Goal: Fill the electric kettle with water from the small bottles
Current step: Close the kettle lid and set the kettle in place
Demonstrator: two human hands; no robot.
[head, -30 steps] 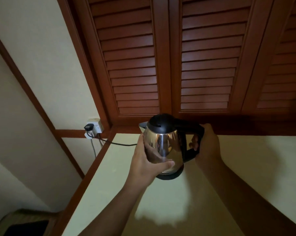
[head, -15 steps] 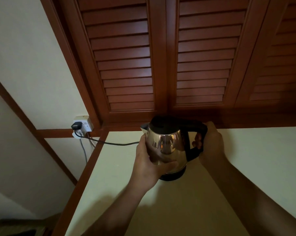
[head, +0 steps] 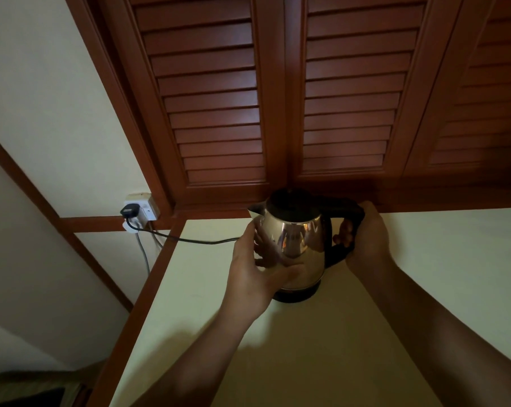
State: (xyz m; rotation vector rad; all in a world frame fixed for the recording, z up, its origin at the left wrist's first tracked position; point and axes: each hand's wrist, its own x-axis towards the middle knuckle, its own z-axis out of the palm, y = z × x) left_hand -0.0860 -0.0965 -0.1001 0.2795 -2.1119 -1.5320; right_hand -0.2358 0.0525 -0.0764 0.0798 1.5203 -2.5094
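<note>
kettle (head: 295, 242): shiny steel, black lid (head: 292, 202) | left grip (head: 254, 274) clasps side | right grip (head: 365, 239) clasps handle (head: 337, 257)

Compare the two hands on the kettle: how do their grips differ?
Left hand cups the steel kettle on the spout side; right hand wraps its black handle. Left hand's thumb lies across the front; right hand's fingers curl through the handle loop. Both hold the kettle.

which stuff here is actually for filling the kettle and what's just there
For the job: kettle, gripped by left hand on its body and right hand on its handle; black base under it. No bottles in view.
Just there: cord, plug, wall socket, louvred doors, counter.
</note>
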